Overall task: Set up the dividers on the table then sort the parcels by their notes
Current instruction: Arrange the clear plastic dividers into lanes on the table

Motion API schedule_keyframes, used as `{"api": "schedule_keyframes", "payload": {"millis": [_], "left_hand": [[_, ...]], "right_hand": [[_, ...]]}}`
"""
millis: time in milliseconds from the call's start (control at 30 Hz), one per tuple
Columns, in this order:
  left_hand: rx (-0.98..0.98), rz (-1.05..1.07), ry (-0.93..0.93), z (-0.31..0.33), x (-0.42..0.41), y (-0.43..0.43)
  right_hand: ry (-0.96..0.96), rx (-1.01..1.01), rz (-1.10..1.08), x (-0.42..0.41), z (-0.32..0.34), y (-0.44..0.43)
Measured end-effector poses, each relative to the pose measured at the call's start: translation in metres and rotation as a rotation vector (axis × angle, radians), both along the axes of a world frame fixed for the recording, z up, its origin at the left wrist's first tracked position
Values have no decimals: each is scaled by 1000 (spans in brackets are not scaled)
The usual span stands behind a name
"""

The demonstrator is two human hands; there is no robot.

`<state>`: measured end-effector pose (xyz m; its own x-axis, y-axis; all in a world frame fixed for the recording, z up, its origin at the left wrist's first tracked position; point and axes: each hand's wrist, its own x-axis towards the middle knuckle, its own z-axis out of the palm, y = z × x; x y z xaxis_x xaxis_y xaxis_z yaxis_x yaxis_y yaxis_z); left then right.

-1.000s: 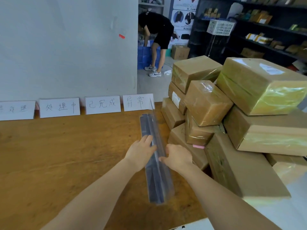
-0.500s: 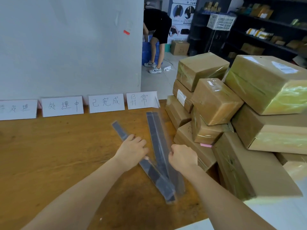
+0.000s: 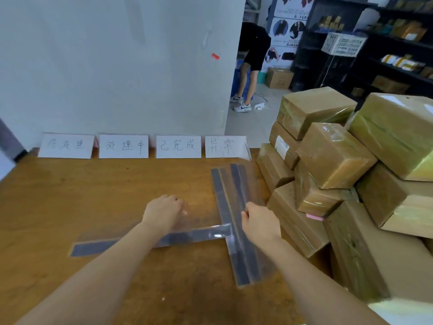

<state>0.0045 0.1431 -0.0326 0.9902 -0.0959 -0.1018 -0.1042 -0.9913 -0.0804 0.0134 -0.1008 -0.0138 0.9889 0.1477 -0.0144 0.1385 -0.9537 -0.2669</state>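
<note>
One divider point(image 3: 93, 249) is gripped at its clear edge by the left hand point(image 3: 162, 213) and laid crosswise on the desk point(image 3: 70, 195), probably to be lined up under the labels point(image 3: 178, 146). The stack point(image 3: 222, 195) is clasped by the right hand point(image 3: 260, 222), kept together beside the unsorted parcels point(image 3: 332, 156).

Background: white wall point(image 3: 117, 66), small red tag point(image 3: 215, 56) stuck on it. Past the wall's edge a person in black point(image 3: 254, 48) bends over blue bins point(image 3: 237, 83); white trainers point(image 3: 242, 106). Brown box point(image 3: 278, 78) on the floor below a poster point(image 3: 288, 31). Right: dark shelves point(image 3: 386, 59) holding goods, white lattice basket point(image 3: 343, 44) against them.
</note>
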Motion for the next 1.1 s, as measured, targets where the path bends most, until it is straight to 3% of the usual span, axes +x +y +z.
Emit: {"api": "schedule_keyframes", "payload": {"millis": [133, 267, 400, 733, 867, 967, 1100], "left_hand": [[-65, 179, 114, -10, -17, 33], [70, 372, 173, -15, -43, 78], [87, 507, 210, -15, -67, 106], [-135, 615, 51, -13, -96, 117], [-306, 626, 109, -16, -97, 122], [-318, 623, 180, -15, -101, 133], [-318, 588, 417, -6, -101, 136]], "right_hand": [[18, -22, 53, -9, -6, 14], [57, -18, 65, -17, -12, 28], [114, -42, 46, -25, -19, 37], [81, -121, 38, -33, -20, 75], [99, -136, 42, -37, -22, 84], [136, -103, 18, -40, -25, 87], [124, -103, -29, -41, -27, 91]]}}
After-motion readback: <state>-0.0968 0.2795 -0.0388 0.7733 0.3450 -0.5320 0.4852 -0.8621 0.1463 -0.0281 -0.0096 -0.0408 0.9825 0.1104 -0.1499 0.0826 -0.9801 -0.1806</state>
